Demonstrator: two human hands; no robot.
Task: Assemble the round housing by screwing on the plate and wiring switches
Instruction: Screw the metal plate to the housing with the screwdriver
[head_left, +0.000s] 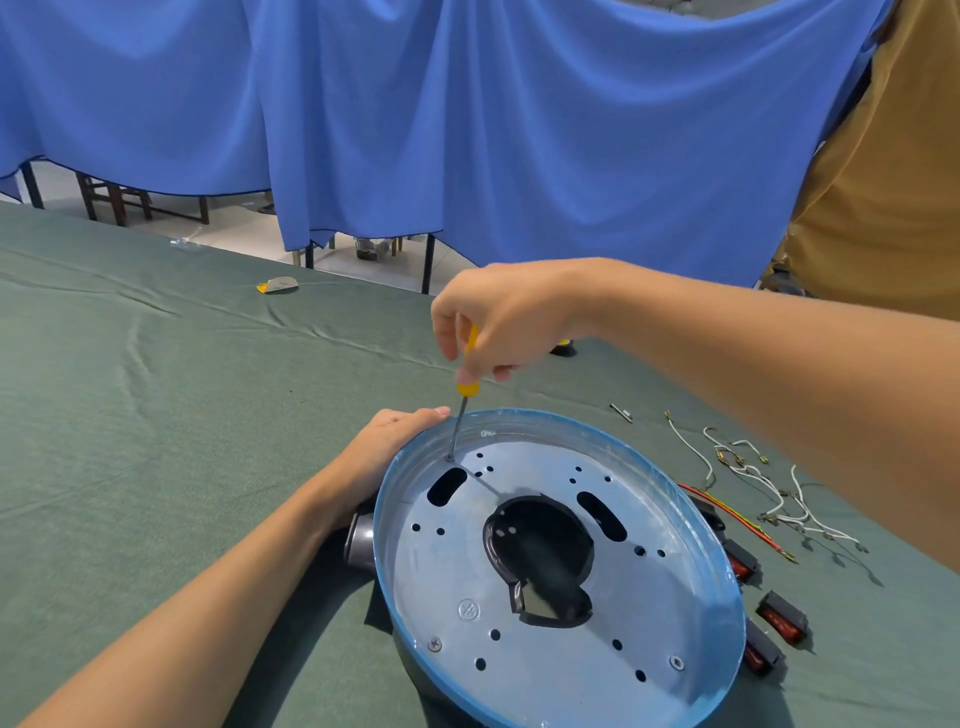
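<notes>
- Housing (717, 571) lies open side up on the table (156, 415), near edge; plate (597, 649) sits inside, with two screws (435, 645) at its near side.
- Switches (782, 618) lie just right of the housing.
- Left hand (384, 457) grips the housing's left wall, thumb on the rim.
- Right hand (509, 317) pinches the screwdriver (467, 387) upright, tip in a hole at the plate's far-left edge.
- Wires (769, 488) are spread far right.
- Blue curtain (519, 130) hangs behind.
</notes>
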